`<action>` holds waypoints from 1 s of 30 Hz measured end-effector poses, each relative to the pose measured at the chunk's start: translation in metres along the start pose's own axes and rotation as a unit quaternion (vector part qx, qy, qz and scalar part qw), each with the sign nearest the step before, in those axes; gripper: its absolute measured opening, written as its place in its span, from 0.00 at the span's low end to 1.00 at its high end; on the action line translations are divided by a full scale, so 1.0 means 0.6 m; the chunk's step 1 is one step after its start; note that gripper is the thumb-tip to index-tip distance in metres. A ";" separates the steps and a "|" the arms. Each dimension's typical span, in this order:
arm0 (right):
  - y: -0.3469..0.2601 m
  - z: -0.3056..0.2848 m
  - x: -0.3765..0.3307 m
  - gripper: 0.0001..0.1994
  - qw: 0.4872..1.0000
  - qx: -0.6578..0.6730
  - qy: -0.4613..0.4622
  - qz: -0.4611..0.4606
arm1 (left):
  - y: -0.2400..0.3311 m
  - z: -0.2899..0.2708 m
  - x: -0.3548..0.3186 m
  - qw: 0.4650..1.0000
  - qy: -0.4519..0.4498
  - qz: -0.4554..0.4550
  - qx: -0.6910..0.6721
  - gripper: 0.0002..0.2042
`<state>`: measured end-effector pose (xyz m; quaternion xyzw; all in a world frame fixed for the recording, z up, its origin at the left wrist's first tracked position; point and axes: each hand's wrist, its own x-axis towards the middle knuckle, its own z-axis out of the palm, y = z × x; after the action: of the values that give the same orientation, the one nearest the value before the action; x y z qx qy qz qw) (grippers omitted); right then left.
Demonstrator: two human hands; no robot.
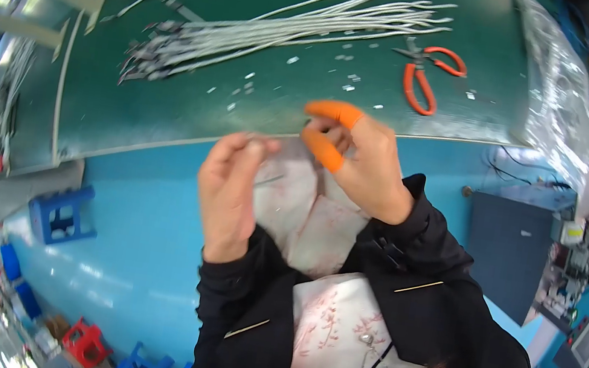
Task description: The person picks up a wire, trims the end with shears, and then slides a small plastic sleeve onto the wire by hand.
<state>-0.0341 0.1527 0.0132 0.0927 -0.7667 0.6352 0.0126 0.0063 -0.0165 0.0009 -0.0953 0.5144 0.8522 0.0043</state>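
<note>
**Hands near each other, cables kept in one bundle**

Head view: the L hand (227,189) is narrow, thumb close to fingers; the R hand (375,167) is curled, w/ fingertips a little apart. Because of blur I cannot tell if they hold smth. Orange finger covers (328,152) are on the R hand, prob. for grip or protection. On the green bench (145,112), beyond the hands, grey-white cables (248,36) lie lengthwise, prob. against tangling. Pliers (408,78) rest open nearby, prob. for quick R-hand reach.
</note>
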 end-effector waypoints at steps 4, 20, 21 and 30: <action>0.022 -0.094 0.050 0.11 0.900 -0.341 0.168 -0.211 | 0.008 0.005 -0.004 0.998 0.021 -0.007 -0.057 0.05; 0.046 -0.195 0.049 0.06 0.847 -0.513 0.066 -0.120 | 0.017 0.013 0.018 0.984 -0.011 -0.052 -0.168 0.08; 0.040 -0.191 0.047 0.06 0.858 -0.489 0.064 -0.145 | 0.016 0.009 0.017 0.985 -0.014 -0.047 -0.168 0.08; 0.006 -0.216 -0.030 0.20 0.997 0.011 0.042 0.059 | 0.000 0.009 0.012 0.971 -0.064 -0.048 -0.225 0.07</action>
<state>-0.0298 0.2824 0.0320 0.0209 -0.7627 0.6464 0.0062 -0.0019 -0.0125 0.0022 -0.0637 0.3032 0.9491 0.0569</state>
